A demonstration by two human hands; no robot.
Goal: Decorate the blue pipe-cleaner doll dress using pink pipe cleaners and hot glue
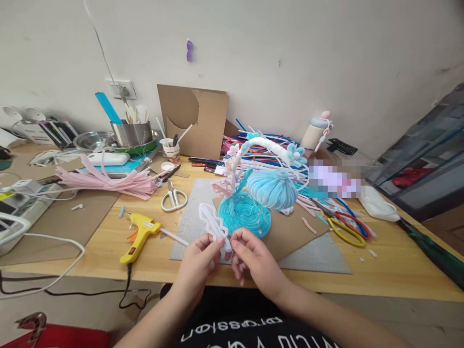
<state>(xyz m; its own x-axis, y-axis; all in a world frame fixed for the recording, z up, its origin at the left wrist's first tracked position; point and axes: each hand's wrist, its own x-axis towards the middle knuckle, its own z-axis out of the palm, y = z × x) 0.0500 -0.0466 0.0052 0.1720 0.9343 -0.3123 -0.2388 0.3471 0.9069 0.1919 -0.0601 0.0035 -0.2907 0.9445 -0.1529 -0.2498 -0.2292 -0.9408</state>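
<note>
My left hand (197,261) and my right hand (252,258) meet at the table's near edge, both pinching a white pipe-cleaner piece (213,223) bent into a zigzag leaf shape. Fingers of both hands are closed on its lower end. Just behind it stands a pipe-cleaner model: a turquoise coiled disc (244,215), a light blue fluffy ball (272,188) and a white arch with small flowers (264,145). The model rests on brown cardboard over a grey cutting mat (319,253).
A yellow glue gun (139,237) lies left of my hands, its cord hanging off the table edge. White-handled scissors (174,198) and a pink pipe-cleaner bundle (108,179) lie further left. Coloured pipe cleaners (348,224), a bottle (315,133) and cardboard (195,118) sit behind.
</note>
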